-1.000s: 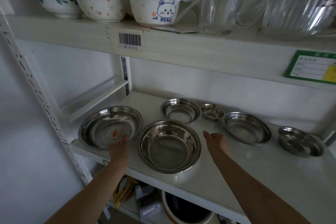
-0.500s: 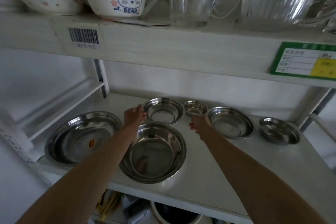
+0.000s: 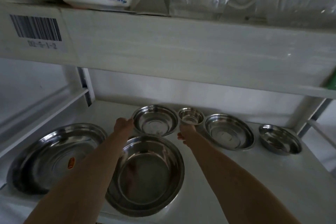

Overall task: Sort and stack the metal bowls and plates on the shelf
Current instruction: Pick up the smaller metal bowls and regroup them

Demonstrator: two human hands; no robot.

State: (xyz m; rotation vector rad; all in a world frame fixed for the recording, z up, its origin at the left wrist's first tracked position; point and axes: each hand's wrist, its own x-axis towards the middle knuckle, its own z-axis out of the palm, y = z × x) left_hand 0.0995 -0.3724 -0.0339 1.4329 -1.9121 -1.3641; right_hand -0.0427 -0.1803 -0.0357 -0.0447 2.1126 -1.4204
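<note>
On the white shelf (image 3: 227, 178), under the barcode label (image 3: 35, 28), your left hand (image 3: 124, 125) grips the medium steel bowl (image 3: 155, 120) and your right hand (image 3: 187, 132) grasps the smallest bowl (image 3: 190, 116).

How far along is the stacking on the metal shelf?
Nothing stacked yet: all six steel dishes sit apart. In hand: left hand at the medium steel bowl, right hand at the smallest steel bowl. Left: nesting everything, including the largest steel bowl.

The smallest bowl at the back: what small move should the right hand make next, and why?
Probably close the right hand on the smallest bowl and lift it: the hand is at its near rim, and the bowl stands apart, unstacked.
</note>
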